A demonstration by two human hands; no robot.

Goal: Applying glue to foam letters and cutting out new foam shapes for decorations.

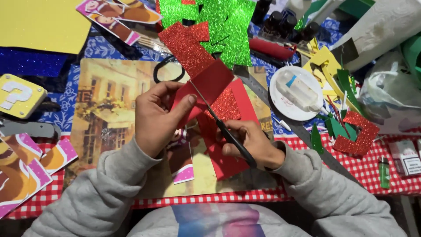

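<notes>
Where the red checked cloth covers the surface (pixel 386 169), clutter crowds in on the red glitter sheet (pixel 206 83) from every side: a green glitter sheet (pixel 219 26) overlaps its far end, a white round lid (pixel 284 103) with a clear glue bottle (pixel 300 90) lies just to its right, and a printed placemat (pixel 109 114) spreads under it. Farther right of the lid sits a red glitter cut-out (pixel 357 134) among green and yellow scraps. The sheet is stiff foam, sparkly on one face and plain matte red on the other. The left hand (pixel 155 116) pinches the sheet's edge, thumb pressed flat on the matte side. The right hand (pixel 252 142) has its fingers closed round the black handles of the scissors (pixel 221 125), whose thin blades lie across the sheet
</notes>
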